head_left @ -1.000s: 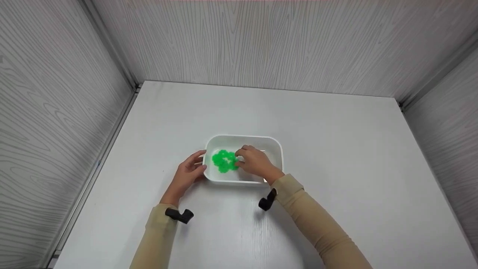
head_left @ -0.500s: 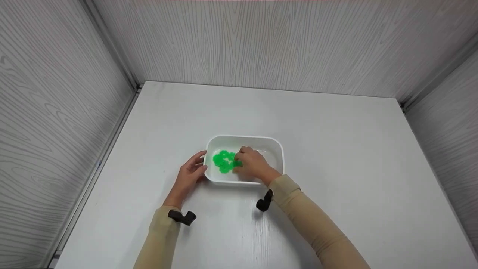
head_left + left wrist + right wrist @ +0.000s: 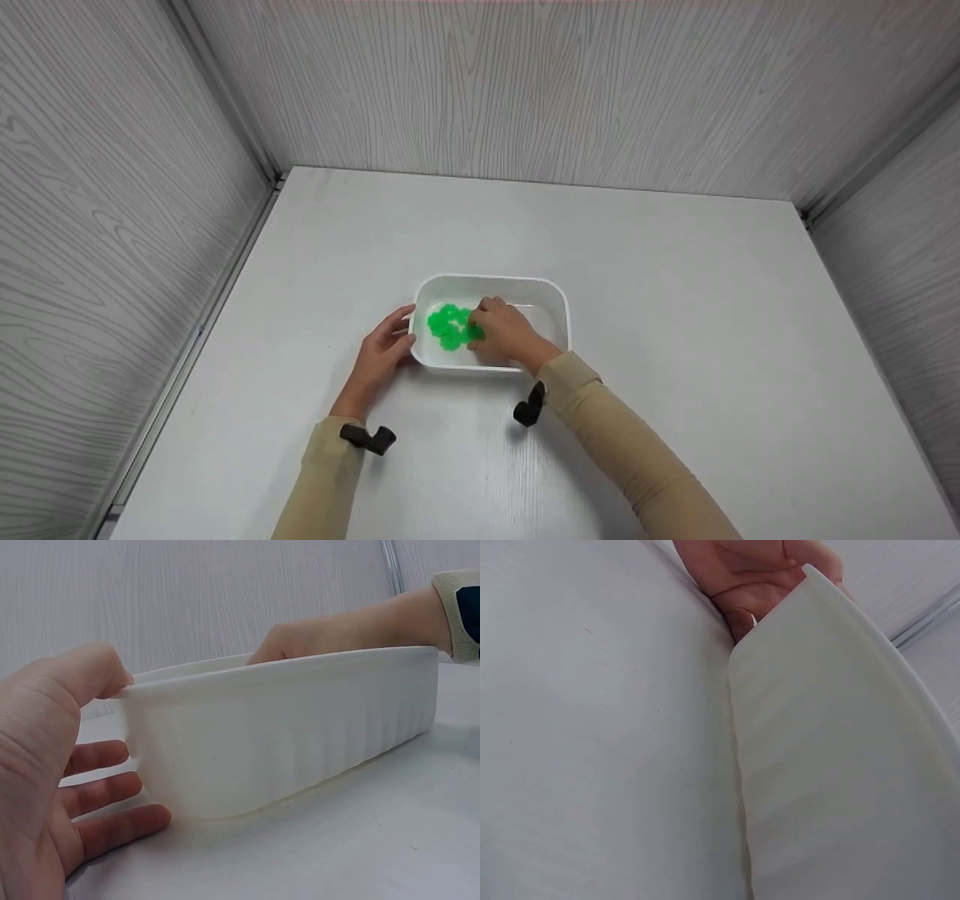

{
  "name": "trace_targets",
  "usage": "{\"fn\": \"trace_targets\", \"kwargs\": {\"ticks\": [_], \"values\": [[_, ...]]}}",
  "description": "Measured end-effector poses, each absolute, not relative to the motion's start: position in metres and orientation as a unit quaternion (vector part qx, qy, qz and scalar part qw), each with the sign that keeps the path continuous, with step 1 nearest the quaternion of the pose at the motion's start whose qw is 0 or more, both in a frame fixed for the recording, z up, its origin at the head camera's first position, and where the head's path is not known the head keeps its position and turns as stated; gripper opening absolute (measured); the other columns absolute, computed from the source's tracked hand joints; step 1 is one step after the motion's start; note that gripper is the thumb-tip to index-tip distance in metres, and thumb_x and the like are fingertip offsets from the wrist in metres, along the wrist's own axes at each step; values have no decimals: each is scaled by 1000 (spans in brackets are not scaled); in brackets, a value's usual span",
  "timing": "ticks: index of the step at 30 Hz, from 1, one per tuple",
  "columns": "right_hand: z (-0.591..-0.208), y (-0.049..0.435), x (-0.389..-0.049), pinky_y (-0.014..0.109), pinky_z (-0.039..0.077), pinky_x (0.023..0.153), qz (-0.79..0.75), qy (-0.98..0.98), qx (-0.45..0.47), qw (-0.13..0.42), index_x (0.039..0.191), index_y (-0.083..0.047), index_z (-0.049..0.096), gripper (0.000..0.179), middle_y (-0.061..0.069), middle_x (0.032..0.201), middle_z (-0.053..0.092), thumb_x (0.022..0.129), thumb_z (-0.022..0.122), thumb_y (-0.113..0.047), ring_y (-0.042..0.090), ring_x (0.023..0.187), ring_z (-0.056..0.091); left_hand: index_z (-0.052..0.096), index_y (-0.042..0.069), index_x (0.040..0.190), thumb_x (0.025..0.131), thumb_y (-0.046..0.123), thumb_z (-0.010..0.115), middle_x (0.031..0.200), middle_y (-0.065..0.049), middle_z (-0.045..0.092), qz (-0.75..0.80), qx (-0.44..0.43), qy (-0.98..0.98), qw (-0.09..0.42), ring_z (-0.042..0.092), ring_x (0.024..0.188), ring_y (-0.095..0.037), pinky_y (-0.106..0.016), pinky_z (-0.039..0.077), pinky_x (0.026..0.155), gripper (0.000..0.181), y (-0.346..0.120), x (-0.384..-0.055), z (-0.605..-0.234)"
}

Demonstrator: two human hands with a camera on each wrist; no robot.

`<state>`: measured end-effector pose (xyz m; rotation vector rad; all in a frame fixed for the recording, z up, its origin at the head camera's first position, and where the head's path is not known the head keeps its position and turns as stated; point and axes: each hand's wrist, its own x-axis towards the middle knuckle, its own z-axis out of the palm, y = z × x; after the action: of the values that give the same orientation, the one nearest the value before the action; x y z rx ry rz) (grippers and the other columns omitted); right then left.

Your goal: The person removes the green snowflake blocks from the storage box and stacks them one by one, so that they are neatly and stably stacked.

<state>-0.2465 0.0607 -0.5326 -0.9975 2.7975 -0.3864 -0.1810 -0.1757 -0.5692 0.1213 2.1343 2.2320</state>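
A white rectangular plastic tub (image 3: 491,367) stands on the table. Inside it, toward its left end, lies a ring-like cluster of bright green scalloped pieces (image 3: 448,327). At the tub's left end is my left hand (image 3: 384,352); in the left wrist view its thumb touches the rim and its fairly straight fingers (image 3: 124,829) rest against the outer wall. My right hand (image 3: 506,328) reaches over the front right rim into the tub. Its curled fingers pinch green at the cluster's right edge. The tub wall hides those fingertips in both wrist views.
The white table (image 3: 675,315) spreads around the tub. Wood-grain panels (image 3: 525,90) rise at the back and on both sides. A black wrist camera (image 3: 369,439) is strapped to the left cuff, another to the right.
My right fingers have shifted slightly left and down onto the right edge of the green cluster. My left hand stays at the tub's left end.
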Motion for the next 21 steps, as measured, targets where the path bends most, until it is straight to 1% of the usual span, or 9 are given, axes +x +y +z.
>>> {"fn": "trace_targets", "kwargs": {"ticks": [6, 12, 18, 21], "values": [[-531, 62, -249, 33, 41, 80, -150, 927, -336, 69, 106, -9, 64, 34, 3, 99, 51, 84, 67, -34, 18, 90, 46, 46, 15, 138, 93, 12, 57, 126, -20, 49, 723, 43, 689, 28, 54, 111, -32, -39, 51, 78, 46, -177, -182, -569], [-524, 65, -248, 34, 43, 73, -186, 916, -354, 27, 99, -6, 63, 31, 5, 94, 53, 82, 70, -30, 21, 85, 48, 48, 19, 136, 93, 11, 56, 125, -20, 49, 731, 30, 681, 33, 54, 111, -33, -42, 51, 79, 45, -177, -181, -569], [-516, 67, -246, 34, 44, 75, -196, 916, -350, 8, 101, -7, 62, 30, 6, 95, 55, 82, 70, -29, 21, 87, 51, 50, 22, 136, 93, 15, 57, 126, -17, 50, 720, 28, 693, 28, 54, 111, -30, -36, 51, 80, 44, -176, -179, -569], [-514, 68, -244, 33, 45, 76, -198, 917, -347, 4, 102, -7, 62, 31, 6, 95, 55, 83, 69, -30, 20, 87, 52, 49, 22, 136, 94, 13, 56, 126, -17, 51, 716, 29, 697, 27, 54, 111, -30, -34, 51, 80, 44, -176, -179, -569]]}}
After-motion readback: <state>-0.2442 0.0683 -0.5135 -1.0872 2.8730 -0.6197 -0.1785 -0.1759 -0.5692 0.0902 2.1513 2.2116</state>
